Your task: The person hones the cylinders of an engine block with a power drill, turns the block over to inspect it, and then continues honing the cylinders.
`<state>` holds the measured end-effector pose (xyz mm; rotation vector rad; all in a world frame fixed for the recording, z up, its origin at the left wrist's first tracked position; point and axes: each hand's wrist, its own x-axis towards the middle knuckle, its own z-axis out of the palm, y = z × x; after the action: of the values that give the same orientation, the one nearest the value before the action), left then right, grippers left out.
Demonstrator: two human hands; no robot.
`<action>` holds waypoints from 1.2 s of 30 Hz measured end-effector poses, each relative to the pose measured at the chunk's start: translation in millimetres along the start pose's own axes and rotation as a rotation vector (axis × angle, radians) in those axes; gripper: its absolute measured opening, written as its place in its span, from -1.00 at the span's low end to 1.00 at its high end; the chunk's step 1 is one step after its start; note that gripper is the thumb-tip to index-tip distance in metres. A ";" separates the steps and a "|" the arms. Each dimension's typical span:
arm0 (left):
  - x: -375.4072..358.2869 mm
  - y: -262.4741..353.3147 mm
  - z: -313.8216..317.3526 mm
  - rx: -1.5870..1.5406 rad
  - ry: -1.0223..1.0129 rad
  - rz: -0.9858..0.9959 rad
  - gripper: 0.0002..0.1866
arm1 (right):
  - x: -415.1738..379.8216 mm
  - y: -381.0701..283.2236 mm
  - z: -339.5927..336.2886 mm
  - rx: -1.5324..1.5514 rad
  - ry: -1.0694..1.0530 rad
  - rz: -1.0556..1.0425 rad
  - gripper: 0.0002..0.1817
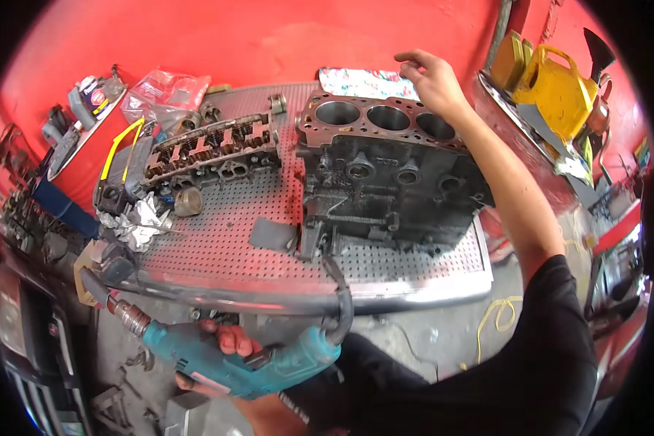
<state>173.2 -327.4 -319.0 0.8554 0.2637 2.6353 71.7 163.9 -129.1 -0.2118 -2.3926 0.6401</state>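
Observation:
My left hand [232, 340] is wrapped around a teal corded power drill [269, 367], held level in front of the table's near edge. From its metal chuck [132, 318] a grey attachment [94, 285] points to the upper left. My right hand [432, 78] is raised over the far right of a dark engine block [392, 189], fingers loosely bent and apart with nothing between them. Three round cylinder bores show on the block's reddish top face; my right forearm crosses its right end. Behind it lies a patterned cloth [367, 82], close to my right fingertips.
The block stands on a perforated metal table [232, 265]. A cylinder head [211, 149], a piston [189, 201], crumpled paper [139, 221] and a dark sheet [272, 234] are left of it. Yellow jug [559, 94] at right; yellow cord [498, 312] on the floor.

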 end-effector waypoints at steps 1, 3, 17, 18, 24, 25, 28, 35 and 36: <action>8.5 10.9 19.4 -0.002 0.032 0.002 0.00 | -1.1 -7.1 -7.5 0.211 -0.086 0.201 -0.63; 27.9 32.7 63.6 0.029 0.172 -0.004 0.04 | -26.9 -26.2 -20.0 0.558 -0.188 0.393 -0.56; 161.7 141.0 253.5 0.145 0.290 -0.196 0.01 | -1.3 -94.7 -3.3 1.167 -0.342 1.158 -0.83; 169.0 139.2 253.8 0.113 0.286 -0.193 0.05 | -2.1 -92.4 -1.1 1.142 -0.306 1.181 -0.86; 191.3 118.2 276.5 0.128 0.277 -0.213 0.06 | -25.9 -97.2 55.1 1.144 -0.237 1.168 -0.69; 190.1 114.3 282.8 0.147 0.281 -0.209 0.02 | -33.0 -106.2 62.8 1.107 -0.204 1.139 -0.64; 178.1 109.0 278.9 0.212 0.292 -0.228 0.00 | -41.4 -112.2 64.8 0.825 -0.176 0.987 -0.57; 179.1 85.7 216.8 0.523 0.521 -0.352 -0.09 | -6.9 -38.1 7.0 -0.564 -0.439 0.193 -0.50; 177.0 82.5 197.4 0.523 0.553 -0.389 -0.10 | 3.4 -32.0 7.2 -0.589 -0.490 0.158 -0.51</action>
<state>134.9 -321.5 -44.0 0.1448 1.1686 2.3900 64.9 134.3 -116.2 -0.5485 -3.0155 0.0237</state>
